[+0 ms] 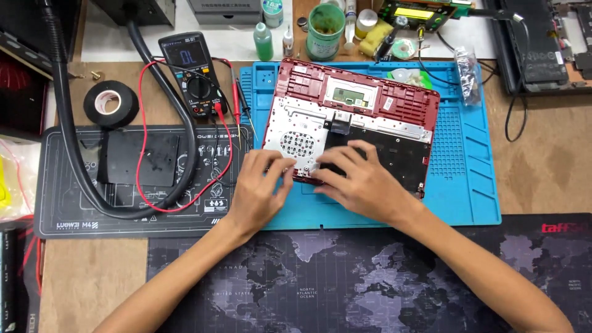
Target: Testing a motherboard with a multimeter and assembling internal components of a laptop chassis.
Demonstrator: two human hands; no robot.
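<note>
Red plastic laptop shell (370, 92), flipped open side up, with a silver metal plate and a black sheet inside, lying on a blue rubber work mat (468, 179) in the middle of the brown wooden surface (542, 160).

Left hand (262, 188) at the near edge of the shell, fingers bent and pinched close together on a small part by the round grid of holes; too small to tell what part. Right hand (364, 182) flat over the black sheet, fingers spread and pressing down, closed around nothing. Both hands almost touching each other at the shell's front rim.

Just left of the blue mat: a black printed mat (68, 203) with a square black plate (139, 159) on it. Thick black hose (71, 148) curving across that mat. Black meter with a screen and a dial (194, 74) at the top of it, thin red wire (145, 154) looping down from it. Roll of black tape (111, 103) further left.

Behind the shell: a green cup (325, 31), a small green bottle (263, 40), a yellow sponge (376, 38), a clear plastic bag (468, 77) and thin black cables.

Nearest the person: a big dark map-print mat (345, 277) under both forearms.
</note>
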